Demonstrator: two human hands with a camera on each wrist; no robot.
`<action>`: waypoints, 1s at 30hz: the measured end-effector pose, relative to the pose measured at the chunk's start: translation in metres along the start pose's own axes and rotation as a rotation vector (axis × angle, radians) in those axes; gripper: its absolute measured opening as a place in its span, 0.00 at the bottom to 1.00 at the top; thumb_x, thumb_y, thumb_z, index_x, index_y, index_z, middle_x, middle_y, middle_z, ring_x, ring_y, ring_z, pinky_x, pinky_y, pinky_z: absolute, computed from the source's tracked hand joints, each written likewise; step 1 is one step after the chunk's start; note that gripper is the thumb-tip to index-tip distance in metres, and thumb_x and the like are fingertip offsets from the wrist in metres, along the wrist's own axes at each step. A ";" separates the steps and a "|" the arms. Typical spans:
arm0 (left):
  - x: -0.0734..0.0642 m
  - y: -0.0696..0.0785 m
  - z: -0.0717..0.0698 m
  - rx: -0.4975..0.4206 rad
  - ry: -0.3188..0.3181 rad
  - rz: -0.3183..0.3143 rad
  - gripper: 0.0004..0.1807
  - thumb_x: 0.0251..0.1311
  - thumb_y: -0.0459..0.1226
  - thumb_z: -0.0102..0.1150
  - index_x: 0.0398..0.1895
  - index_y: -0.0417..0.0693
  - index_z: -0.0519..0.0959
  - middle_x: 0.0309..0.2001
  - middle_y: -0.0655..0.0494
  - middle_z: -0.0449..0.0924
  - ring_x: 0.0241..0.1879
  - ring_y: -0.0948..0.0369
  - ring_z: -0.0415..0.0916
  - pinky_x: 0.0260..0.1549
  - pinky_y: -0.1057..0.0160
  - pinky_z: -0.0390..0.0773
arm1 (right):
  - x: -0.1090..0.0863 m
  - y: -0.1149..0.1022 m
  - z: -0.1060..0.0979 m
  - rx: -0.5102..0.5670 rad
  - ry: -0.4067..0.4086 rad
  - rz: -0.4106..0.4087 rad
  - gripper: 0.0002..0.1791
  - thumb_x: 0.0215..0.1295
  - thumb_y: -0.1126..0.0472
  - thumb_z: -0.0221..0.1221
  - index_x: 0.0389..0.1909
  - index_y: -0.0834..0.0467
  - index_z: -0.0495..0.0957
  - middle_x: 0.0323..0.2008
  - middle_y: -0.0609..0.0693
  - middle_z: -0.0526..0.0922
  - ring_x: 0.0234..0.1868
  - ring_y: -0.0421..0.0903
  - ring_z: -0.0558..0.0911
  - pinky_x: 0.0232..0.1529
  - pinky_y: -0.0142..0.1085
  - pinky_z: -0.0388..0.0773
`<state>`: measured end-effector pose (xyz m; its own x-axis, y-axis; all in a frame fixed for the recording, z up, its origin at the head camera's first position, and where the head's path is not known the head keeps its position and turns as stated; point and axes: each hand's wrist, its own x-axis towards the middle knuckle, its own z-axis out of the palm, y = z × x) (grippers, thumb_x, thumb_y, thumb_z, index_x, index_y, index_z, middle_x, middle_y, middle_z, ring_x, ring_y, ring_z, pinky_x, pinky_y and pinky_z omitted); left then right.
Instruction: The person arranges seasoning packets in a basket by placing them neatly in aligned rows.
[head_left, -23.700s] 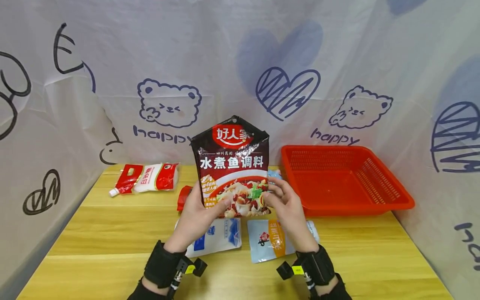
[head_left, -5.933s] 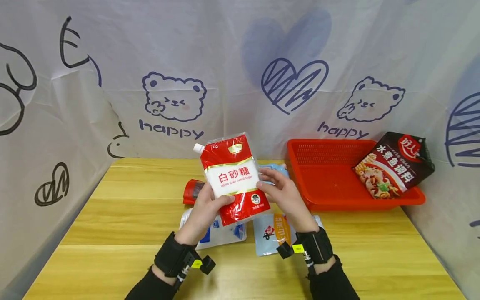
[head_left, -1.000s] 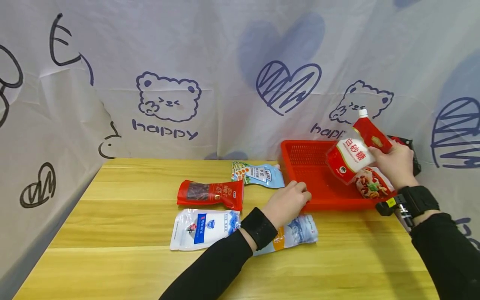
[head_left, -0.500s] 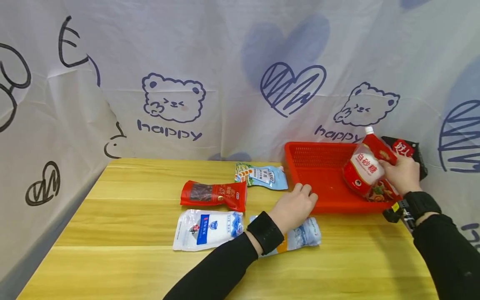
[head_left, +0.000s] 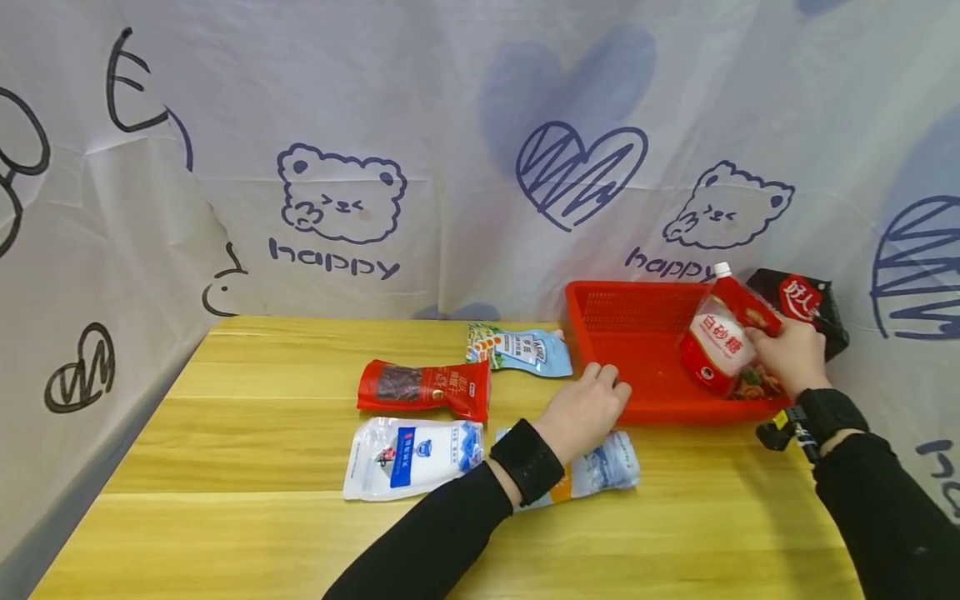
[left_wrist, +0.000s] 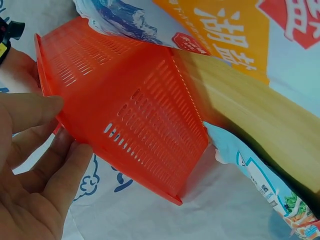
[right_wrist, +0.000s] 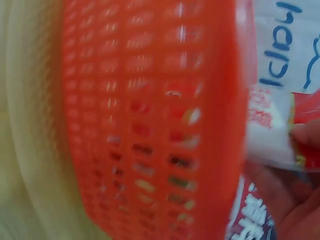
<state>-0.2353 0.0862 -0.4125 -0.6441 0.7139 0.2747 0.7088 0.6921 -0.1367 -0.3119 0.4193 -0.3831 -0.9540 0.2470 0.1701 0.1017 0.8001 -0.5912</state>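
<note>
My right hand (head_left: 797, 354) pinches the upper part of a red-and-white bag of white sugar (head_left: 718, 343) with a white spout cap. The bag hangs tilted inside the red plastic basket (head_left: 660, 407), overlapping a dark packet of fish seasoning (head_left: 831, 310) that leans over the basket's right side. In the right wrist view, the sugar bag (right_wrist: 270, 145) shows beyond the slotted wall, fingers curled at its red end. My left hand (head_left: 588, 408) grips the basket's near left corner; in the left wrist view its fingers (left_wrist: 70, 172) lie at the rim.
Left of the basket lie a light-blue sauce pouch (head_left: 532, 352), a red bag of dried chili (head_left: 431, 389) and a white salt bag (head_left: 412, 458). Another salt bag (head_left: 611, 467) lies partly under my left forearm. A printed cloth (head_left: 450, 125) hangs behind the wooden table (head_left: 262, 542).
The seasoning packet went into the basket earlier, and the sugar bag left the table. Over the last second my right hand has lowered the sugar bag into the basket; my left hand stays at the corner.
</note>
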 end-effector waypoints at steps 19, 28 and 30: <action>-0.001 -0.003 0.000 -0.055 0.023 -0.025 0.12 0.73 0.40 0.61 0.55 0.50 0.83 0.47 0.54 0.76 0.45 0.59 0.68 0.40 0.72 0.76 | -0.035 -0.045 -0.003 0.105 0.228 0.001 0.40 0.76 0.56 0.54 0.82 0.61 0.49 0.79 0.66 0.54 0.78 0.66 0.58 0.75 0.62 0.59; -0.001 -0.005 0.000 -0.085 0.025 -0.023 0.11 0.73 0.40 0.61 0.54 0.50 0.83 0.46 0.54 0.76 0.45 0.58 0.69 0.43 0.71 0.76 | -0.077 -0.075 0.002 0.096 0.405 -0.323 0.35 0.70 0.63 0.61 0.76 0.61 0.63 0.74 0.62 0.65 0.73 0.61 0.64 0.75 0.60 0.61; -0.002 -0.005 0.000 -0.091 0.027 -0.022 0.11 0.73 0.40 0.61 0.53 0.50 0.83 0.46 0.54 0.76 0.45 0.58 0.69 0.43 0.71 0.75 | -0.085 -0.075 0.009 0.086 0.388 -0.391 0.35 0.68 0.63 0.63 0.74 0.62 0.65 0.72 0.64 0.68 0.70 0.63 0.67 0.72 0.63 0.65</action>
<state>-0.2380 0.0814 -0.4127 -0.6530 0.6946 0.3019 0.7184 0.6943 -0.0433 -0.2413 0.3335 -0.3607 -0.7407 0.1373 0.6577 -0.2775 0.8290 -0.4855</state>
